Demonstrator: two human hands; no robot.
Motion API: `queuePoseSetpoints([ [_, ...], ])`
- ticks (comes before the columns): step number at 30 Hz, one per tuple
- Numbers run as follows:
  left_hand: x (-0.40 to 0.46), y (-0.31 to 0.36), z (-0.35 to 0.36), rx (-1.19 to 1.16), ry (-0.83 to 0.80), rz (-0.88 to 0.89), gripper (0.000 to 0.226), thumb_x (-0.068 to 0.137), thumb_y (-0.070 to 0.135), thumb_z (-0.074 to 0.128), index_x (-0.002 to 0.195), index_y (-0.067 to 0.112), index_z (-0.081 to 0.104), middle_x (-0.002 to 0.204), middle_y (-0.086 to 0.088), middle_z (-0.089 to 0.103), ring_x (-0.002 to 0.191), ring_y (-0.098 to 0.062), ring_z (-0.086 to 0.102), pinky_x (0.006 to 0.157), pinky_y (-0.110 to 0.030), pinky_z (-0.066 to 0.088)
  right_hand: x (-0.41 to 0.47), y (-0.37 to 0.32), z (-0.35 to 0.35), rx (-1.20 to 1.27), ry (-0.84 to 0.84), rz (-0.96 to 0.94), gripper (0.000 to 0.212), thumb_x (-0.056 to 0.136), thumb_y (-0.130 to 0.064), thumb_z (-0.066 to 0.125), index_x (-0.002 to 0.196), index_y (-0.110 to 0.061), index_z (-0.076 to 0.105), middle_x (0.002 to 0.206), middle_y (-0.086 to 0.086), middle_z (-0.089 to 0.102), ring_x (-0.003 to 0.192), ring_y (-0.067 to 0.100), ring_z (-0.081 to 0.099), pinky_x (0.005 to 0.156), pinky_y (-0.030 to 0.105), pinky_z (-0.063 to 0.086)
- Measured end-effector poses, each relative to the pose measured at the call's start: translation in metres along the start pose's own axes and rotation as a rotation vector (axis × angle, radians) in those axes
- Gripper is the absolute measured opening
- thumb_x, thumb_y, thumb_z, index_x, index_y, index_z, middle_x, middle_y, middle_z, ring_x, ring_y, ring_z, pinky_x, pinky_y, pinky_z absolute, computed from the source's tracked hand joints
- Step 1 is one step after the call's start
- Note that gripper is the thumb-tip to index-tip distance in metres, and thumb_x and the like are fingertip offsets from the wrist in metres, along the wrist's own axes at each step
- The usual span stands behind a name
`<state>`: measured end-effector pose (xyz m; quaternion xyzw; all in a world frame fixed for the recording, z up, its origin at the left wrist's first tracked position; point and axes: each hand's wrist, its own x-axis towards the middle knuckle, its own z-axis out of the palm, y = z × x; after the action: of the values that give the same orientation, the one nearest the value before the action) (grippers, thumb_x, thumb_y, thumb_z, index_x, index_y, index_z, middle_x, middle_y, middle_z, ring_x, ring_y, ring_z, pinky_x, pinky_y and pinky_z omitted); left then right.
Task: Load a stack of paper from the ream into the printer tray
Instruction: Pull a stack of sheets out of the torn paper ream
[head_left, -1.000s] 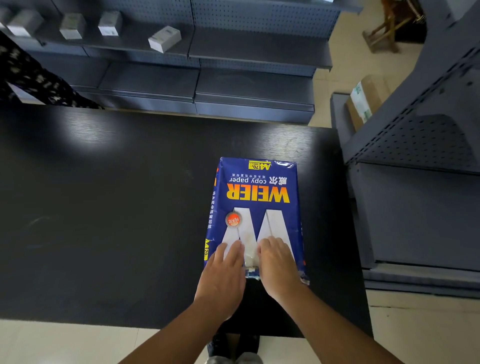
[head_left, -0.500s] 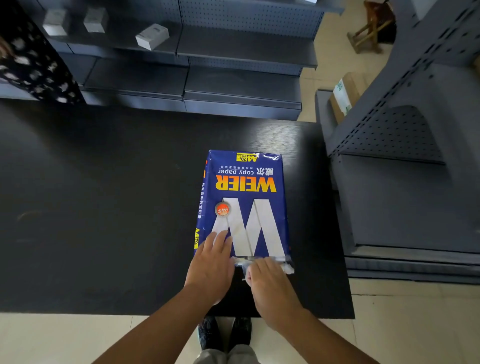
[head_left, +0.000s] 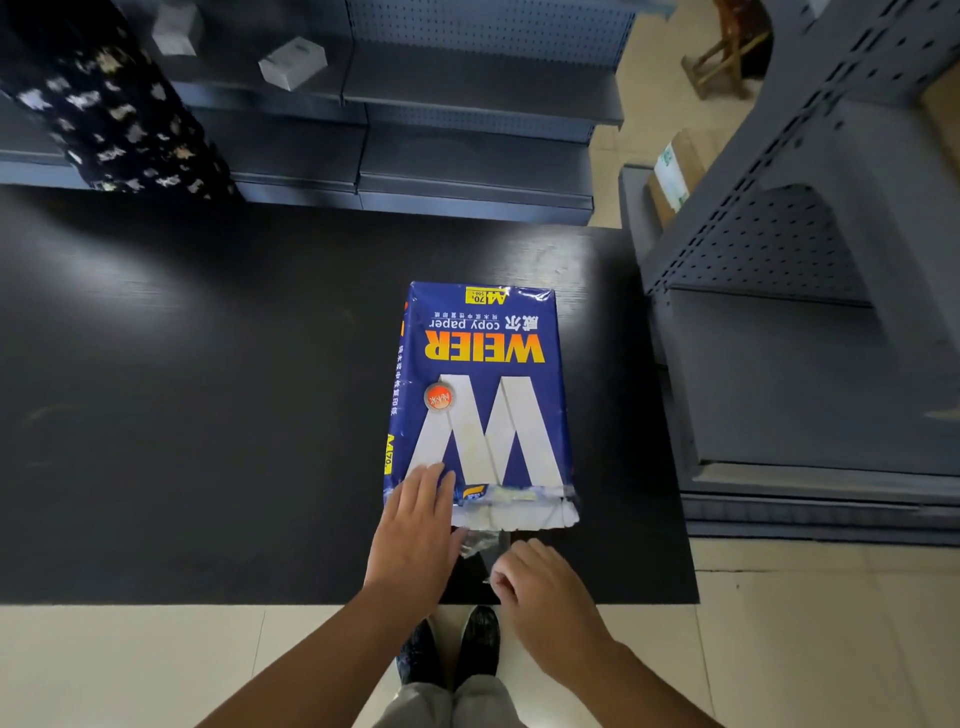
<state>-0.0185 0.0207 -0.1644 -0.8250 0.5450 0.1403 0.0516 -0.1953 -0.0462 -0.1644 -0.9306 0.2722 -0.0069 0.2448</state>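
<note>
A blue ream of copy paper (head_left: 480, 384) with a big white W lies flat on the black table (head_left: 208, 389), its near end torn open so a white edge shows. My left hand (head_left: 418, 525) lies flat on the ream's near left corner, fingers spread. My right hand (head_left: 540, 582) is just in front of the ream, fingers pinched on a thin clear strip of wrapper (head_left: 480, 545) that runs back to the torn end. No printer or tray is in view.
Grey metal shelves (head_left: 467, 104) stand behind the table with small white boxes (head_left: 291, 62). Another grey shelf unit (head_left: 805, 312) stands close on the right, with a cardboard box (head_left: 675, 171) on it. A person in dark patterned clothing (head_left: 119, 114) is at far left. My shoes (head_left: 452, 649) are below.
My right hand has drawn back from the ream's top toward me, tearing the wrapper's near end open and pulling a strip off. The left hand has stayed on the near left corner.
</note>
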Motion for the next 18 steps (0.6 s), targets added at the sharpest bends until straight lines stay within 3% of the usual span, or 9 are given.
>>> queuePoseSetpoints([
  [2,-0.001,0.001,0.004,0.026,-0.011,-0.006,0.075,0.094,0.054,0.038,0.148,0.008,0.012,0.153,-0.010,0.024,0.142,-0.028,0.016,0.117,-0.043,0.022,0.001,-0.002,-0.011,0.222,0.047,0.093,0.011,0.093,-0.021,0.061,0.083,-0.021,0.066,0.079,-0.010,0.060,0.076,0.006,0.055,0.069,0.021,0.047],
  [6,-0.002,0.001,0.009,0.018,-0.011,-0.009,0.078,0.093,0.056,0.038,0.148,0.010,0.008,0.156,-0.010,0.020,0.144,-0.029,0.012,0.117,-0.044,0.019,0.016,0.004,-0.035,0.631,0.422,0.623,0.002,0.092,-0.024,0.070,0.093,-0.025,0.071,0.082,-0.011,0.071,0.077,0.005,0.067,0.069,0.020,0.057],
  [8,-0.003,0.000,0.010,0.016,0.000,-0.008,0.078,0.093,0.057,0.037,0.149,0.011,0.008,0.156,-0.009,0.020,0.145,-0.028,0.011,0.117,-0.043,0.017,0.025,0.016,-0.036,0.600,0.443,0.758,0.011,0.093,-0.025,0.068,0.103,-0.022,0.073,0.087,-0.009,0.072,0.076,0.003,0.066,0.066,0.022,0.057],
  [11,-0.004,0.000,0.009,0.023,-0.002,0.004,0.077,0.094,0.057,0.034,0.149,0.012,0.003,0.158,-0.009,0.014,0.146,-0.028,0.006,0.117,-0.043,0.013,0.033,0.026,-0.027,0.564,0.354,0.815,0.022,0.095,-0.025,0.065,0.114,-0.017,0.072,0.097,0.000,0.071,0.082,0.004,0.065,0.062,0.019,0.053],
  [14,-0.003,0.000,0.008,0.023,0.008,0.006,0.077,0.094,0.056,0.033,0.149,0.012,0.002,0.158,-0.009,0.014,0.145,-0.028,0.006,0.117,-0.043,0.013,0.040,0.027,-0.019,0.524,0.384,0.868,0.022,0.095,-0.024,0.065,0.113,-0.016,0.073,0.105,0.005,0.071,0.087,0.014,0.067,0.069,0.033,0.061],
  [18,-0.003,-0.001,0.010,0.019,0.005,0.005,0.078,0.094,0.057,0.035,0.148,0.012,0.002,0.157,-0.008,0.014,0.145,-0.028,0.006,0.118,-0.044,0.014,0.046,0.024,-0.019,0.497,0.421,0.921,0.021,0.094,-0.021,0.067,0.113,-0.013,0.073,0.107,0.005,0.069,0.091,0.018,0.067,0.069,0.033,0.060],
])
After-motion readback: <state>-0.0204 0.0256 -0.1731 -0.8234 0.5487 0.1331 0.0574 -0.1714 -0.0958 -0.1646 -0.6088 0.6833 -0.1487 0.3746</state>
